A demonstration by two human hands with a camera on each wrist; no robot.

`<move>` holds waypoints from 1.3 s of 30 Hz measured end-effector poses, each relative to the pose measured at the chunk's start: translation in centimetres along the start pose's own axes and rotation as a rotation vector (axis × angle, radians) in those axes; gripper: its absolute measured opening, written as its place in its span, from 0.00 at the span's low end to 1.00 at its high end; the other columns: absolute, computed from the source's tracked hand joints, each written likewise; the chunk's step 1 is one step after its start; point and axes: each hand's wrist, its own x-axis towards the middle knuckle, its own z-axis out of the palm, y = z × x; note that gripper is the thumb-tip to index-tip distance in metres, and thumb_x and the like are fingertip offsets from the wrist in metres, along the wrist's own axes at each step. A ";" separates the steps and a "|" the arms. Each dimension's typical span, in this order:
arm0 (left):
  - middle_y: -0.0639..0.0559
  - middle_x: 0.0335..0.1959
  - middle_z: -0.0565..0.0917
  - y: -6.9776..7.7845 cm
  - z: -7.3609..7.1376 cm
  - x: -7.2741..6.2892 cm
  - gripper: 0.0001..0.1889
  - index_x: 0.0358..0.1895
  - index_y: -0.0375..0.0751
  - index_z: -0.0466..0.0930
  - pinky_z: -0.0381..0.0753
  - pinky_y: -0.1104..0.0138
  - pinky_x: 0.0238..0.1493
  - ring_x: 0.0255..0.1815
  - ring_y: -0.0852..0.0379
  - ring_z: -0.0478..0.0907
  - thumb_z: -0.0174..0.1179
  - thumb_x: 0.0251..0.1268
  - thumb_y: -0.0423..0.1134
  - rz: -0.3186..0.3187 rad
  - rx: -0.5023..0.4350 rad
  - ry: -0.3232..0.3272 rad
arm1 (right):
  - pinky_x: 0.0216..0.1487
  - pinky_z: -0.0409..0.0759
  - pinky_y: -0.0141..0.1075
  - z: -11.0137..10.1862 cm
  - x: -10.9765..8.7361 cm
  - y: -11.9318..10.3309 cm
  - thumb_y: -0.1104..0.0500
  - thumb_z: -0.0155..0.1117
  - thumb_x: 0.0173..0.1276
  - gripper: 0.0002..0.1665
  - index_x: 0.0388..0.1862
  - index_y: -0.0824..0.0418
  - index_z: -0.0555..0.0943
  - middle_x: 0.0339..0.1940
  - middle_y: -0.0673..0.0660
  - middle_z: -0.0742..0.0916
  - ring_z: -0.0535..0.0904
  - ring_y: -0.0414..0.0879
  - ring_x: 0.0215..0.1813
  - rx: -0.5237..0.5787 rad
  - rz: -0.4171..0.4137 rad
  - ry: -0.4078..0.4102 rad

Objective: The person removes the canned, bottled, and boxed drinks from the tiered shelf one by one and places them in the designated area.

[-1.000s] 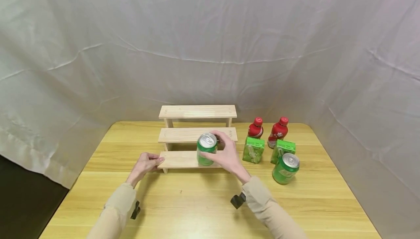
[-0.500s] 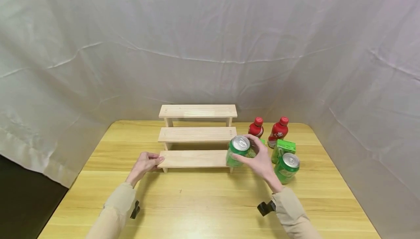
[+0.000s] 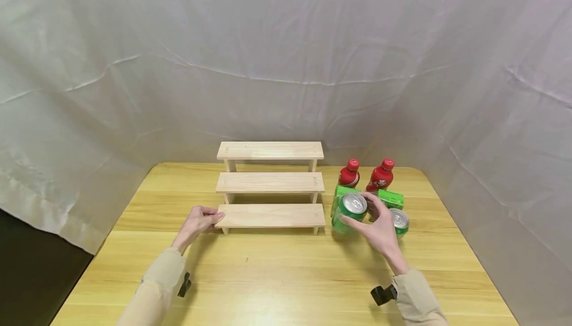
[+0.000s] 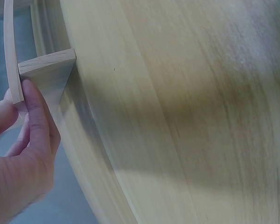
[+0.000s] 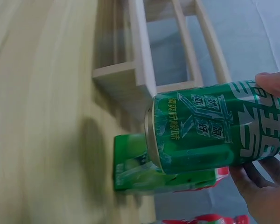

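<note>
My right hand (image 3: 380,227) grips a green soda can (image 3: 350,211) with a silver top, thumb and fingers around its upper part. In the right wrist view the can (image 5: 210,126) hangs above the table, its bottom rim apart from the surface. Behind it is a green drink carton (image 3: 342,192), partly hidden. With thumb and fingers, my left hand (image 3: 198,224) pinches the left end of the lowest board on a three-step wooden shelf (image 3: 272,215). The left wrist view shows the fingertips at the board's corner, beside the shelf leg (image 4: 49,65).
Two red bottles (image 3: 349,174) stand at the table's back right. Another green carton (image 3: 391,199) and a second green can (image 3: 399,220) are right of the held can, partly hidden by my hand. Pale cloth (image 3: 286,92) hangs around the wooden table (image 3: 268,276).
My right hand has carried the can from above the lowest board rightward, off the shelf's right end, to in front of the left carton. My left hand stays on the board.
</note>
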 end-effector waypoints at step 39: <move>0.23 0.55 0.79 0.1 0.1 0.0 0.28 0.62 0.13 0.66 0.89 0.64 0.51 0.43 0.55 0.83 0.59 0.73 0.37 -0.014 -0.014 0.013 | 0.72 0.74 0.50 1.0 -0.8 3.3 0.59 0.81 0.56 0.44 0.69 0.62 0.70 0.65 0.64 0.80 0.75 0.58 0.68 -0.057 0.082 -0.108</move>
